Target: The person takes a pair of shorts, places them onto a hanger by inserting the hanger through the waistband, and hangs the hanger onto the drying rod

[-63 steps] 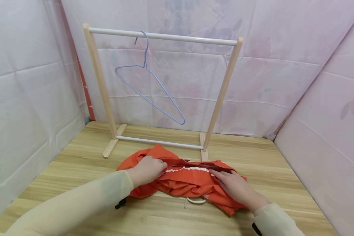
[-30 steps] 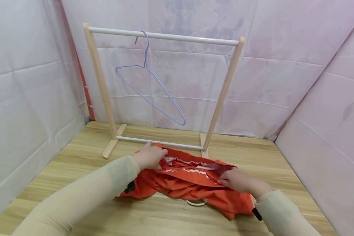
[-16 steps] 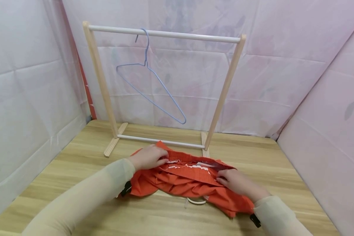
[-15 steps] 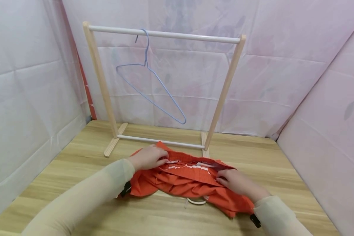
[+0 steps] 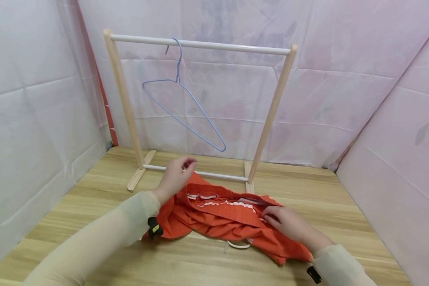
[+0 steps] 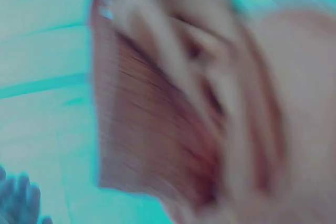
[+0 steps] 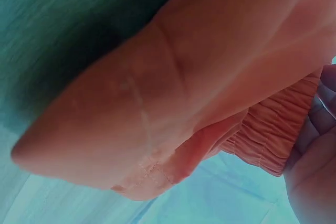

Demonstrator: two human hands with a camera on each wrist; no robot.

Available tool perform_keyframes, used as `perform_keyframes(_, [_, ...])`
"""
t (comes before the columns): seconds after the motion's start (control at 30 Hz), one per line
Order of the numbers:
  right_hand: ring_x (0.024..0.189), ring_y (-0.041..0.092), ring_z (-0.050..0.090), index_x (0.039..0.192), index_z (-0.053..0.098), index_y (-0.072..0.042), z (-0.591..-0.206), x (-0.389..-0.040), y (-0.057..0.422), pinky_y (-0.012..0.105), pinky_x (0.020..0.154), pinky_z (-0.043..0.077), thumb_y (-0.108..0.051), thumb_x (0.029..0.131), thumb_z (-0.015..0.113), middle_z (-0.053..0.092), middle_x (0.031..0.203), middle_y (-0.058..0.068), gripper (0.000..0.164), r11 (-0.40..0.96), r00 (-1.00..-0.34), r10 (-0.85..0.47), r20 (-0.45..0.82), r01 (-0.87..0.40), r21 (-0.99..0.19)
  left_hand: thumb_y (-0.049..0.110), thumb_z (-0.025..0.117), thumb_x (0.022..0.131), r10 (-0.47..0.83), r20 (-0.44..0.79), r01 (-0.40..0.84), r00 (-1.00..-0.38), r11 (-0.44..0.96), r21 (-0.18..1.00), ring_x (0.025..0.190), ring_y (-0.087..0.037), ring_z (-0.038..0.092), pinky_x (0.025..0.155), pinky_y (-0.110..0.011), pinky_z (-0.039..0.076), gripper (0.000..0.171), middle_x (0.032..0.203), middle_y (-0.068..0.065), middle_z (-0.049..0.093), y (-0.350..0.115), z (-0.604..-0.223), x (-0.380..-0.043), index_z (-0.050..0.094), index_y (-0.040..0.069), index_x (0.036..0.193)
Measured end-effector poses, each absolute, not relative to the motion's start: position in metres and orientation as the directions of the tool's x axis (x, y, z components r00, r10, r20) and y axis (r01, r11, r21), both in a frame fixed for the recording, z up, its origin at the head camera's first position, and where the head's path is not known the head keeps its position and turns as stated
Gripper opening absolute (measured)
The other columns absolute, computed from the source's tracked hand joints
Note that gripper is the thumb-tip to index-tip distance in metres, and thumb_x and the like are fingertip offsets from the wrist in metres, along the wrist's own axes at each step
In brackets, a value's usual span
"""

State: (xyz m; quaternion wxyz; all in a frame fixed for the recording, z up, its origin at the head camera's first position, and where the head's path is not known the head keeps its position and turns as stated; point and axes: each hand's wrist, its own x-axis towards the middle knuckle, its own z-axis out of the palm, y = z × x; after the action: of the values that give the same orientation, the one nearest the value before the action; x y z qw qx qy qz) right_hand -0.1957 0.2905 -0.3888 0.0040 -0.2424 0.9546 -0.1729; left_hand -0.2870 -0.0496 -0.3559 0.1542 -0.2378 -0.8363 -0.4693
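You've got an orange garment [image 5: 218, 229] in thin, matt, wrinkled cloth; its waistband [image 7: 278, 124] is gathered and ribbed. Your tabletop [image 5: 93, 198] has a smooth wood-grain face, low sheen. Rack uprights [image 5: 273, 107] look like smooth, pale wood; the white top rail [image 5: 228, 47] is slightly glossy, can't tell what stock. Blue hanger [image 5: 178, 71]: smooth, wire-thin. Backdrop [image 5: 236, 131]: creased sheeting, faint sheen. Your sleeves [image 5: 93, 242]: matt cloth.

The orange-red garment [image 5: 214, 229] lies crumpled on the wood-grained table [image 5: 329, 206], its gathered waistband [image 5: 225, 211] gaping.
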Motion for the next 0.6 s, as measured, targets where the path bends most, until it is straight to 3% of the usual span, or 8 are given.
perform_keyframes(0.13, [0.075,0.007,0.052,0.092,0.066,-0.016,-0.388,-0.193,0.291,0.031,0.069,0.048,-0.010,0.088,0.063,0.058,0.084,-0.012,0.007,0.823,-0.888,-0.452,0.090,-0.454,-0.342,0.019,0.049,0.096,0.076,0.275,0.283,-0.959,0.153,0.947,0.105,-0.027,0.050,0.088,-0.040,0.042,0.041,0.116,-0.016,0.051,-0.041,-0.332,-0.285,0.041,0.002,0.132])
perform_keyframes(0.3, [0.075,0.007,0.053,0.092,0.066,-0.015,-0.387,-0.189,0.293,0.033,0.069,0.049,-0.011,0.088,0.064,0.059,0.084,-0.012,0.007,0.824,-0.889,-0.446,0.104,-0.453,-0.340,0.030,0.044,0.097,0.069,0.034,0.025,-0.997,-0.133,0.991,0.121,-0.030,0.043,0.093,-0.043,0.042,0.065,0.139,-0.018,0.035,-0.027,-0.308,-0.282,0.009,0.011,0.148])
perform_keyframes(0.47, [0.076,0.008,0.055,0.091,0.066,-0.015,-0.387,-0.187,0.295,0.033,0.070,0.049,-0.009,0.087,0.064,0.060,0.084,-0.011,0.007,0.819,-0.884,-0.449,0.129,-0.465,-0.334,0.036,0.038,0.099,0.140,-0.049,-0.103,-0.989,-0.405,0.909,0.127,-0.036,0.037,0.098,-0.047,0.038,0.061,0.147,-0.020,0.022,-0.016,-0.289,-0.279,0.011,0.017,0.149])
perform_keyframes(0.6, [0.077,0.008,0.055,0.092,0.066,-0.015,-0.387,-0.185,0.295,0.034,0.071,0.050,-0.010,0.088,0.063,0.061,0.085,-0.010,0.007,0.824,-0.891,-0.437,0.124,-0.452,-0.342,0.041,0.039,0.097,0.171,-0.090,-0.170,-0.981,-0.545,0.821,0.129,-0.038,0.034,0.099,-0.047,0.037,0.058,0.147,-0.022,0.019,-0.010,-0.276,-0.277,0.016,0.026,0.148])
